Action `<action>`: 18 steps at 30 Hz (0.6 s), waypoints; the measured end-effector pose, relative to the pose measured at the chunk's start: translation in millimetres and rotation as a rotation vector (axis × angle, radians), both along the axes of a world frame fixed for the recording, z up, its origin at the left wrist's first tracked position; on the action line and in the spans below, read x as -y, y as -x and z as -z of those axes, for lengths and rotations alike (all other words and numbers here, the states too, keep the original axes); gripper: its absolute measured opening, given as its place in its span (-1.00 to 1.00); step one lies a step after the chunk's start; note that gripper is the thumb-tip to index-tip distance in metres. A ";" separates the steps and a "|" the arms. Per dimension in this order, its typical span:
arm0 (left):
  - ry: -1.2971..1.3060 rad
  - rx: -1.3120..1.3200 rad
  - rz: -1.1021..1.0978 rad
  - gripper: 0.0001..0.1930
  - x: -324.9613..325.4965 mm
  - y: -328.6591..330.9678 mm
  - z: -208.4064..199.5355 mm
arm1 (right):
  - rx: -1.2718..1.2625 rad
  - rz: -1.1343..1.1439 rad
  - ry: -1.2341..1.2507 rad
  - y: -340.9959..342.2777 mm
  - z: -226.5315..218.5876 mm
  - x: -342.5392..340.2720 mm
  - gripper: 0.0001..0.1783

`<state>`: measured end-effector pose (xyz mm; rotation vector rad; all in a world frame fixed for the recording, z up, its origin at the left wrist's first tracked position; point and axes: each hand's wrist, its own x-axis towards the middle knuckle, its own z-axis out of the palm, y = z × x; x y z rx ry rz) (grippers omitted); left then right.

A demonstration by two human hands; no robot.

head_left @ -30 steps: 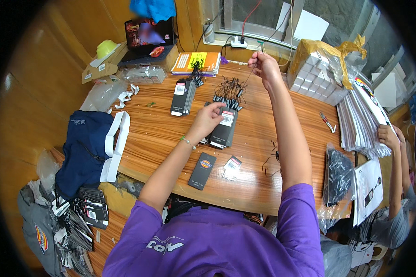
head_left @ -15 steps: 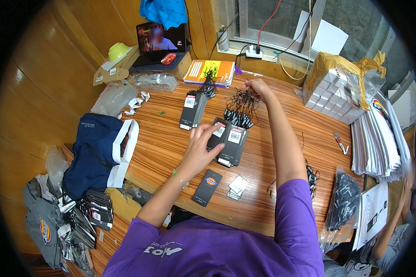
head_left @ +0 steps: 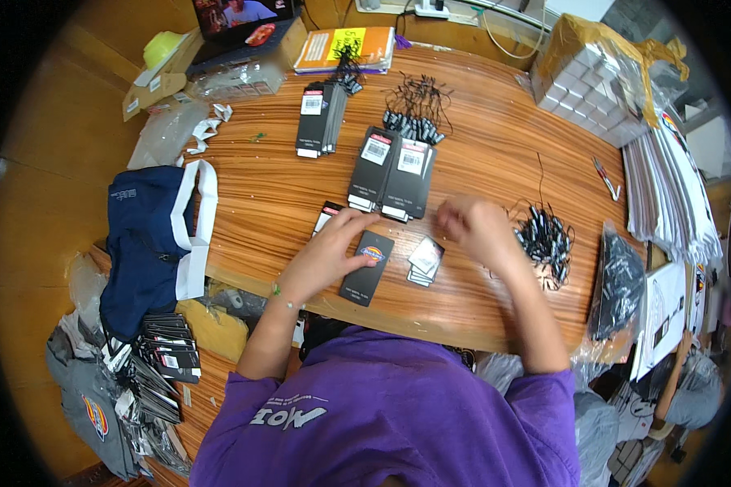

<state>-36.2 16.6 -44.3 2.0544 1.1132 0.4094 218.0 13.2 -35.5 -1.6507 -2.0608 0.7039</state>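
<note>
My left hand (head_left: pixel 323 253) lies low at the table's near side, fingers spread, its thumb over a black hang tag (head_left: pixel 365 282) with a coloured oval logo. Another black tag (head_left: pixel 326 214) with a white label is partly hidden behind that hand. My right hand (head_left: pixel 473 226) hovers beside a small pile of white square stickers (head_left: pixel 425 261); its fingers look curled but are smeared by motion. Farther back lie two side-by-side stacks of labelled black tags (head_left: pixel 390 174), their black strings (head_left: pixel 418 101) spread toward the far side.
Another tag stack (head_left: pixel 320 122) lies back left. Loose black strings (head_left: pixel 546 243) are heaped at right, near a bag of black strings (head_left: pixel 613 284). A carton of small white boxes (head_left: pixel 589 89), a paper pile (head_left: pixel 670 187) and a small red-handled cutter (head_left: pixel 605 178) stand or lie right.
The view has tipped downward. My right hand has left the strings and come near the stickers. My left hand has moved off the paired stacks to the near tags.
</note>
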 end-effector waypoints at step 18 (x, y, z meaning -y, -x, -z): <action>0.446 0.375 -0.251 -0.65 7.3 19.5 19.3 | -0.746 0.302 0.154 37.1 51.1 64.2 -0.76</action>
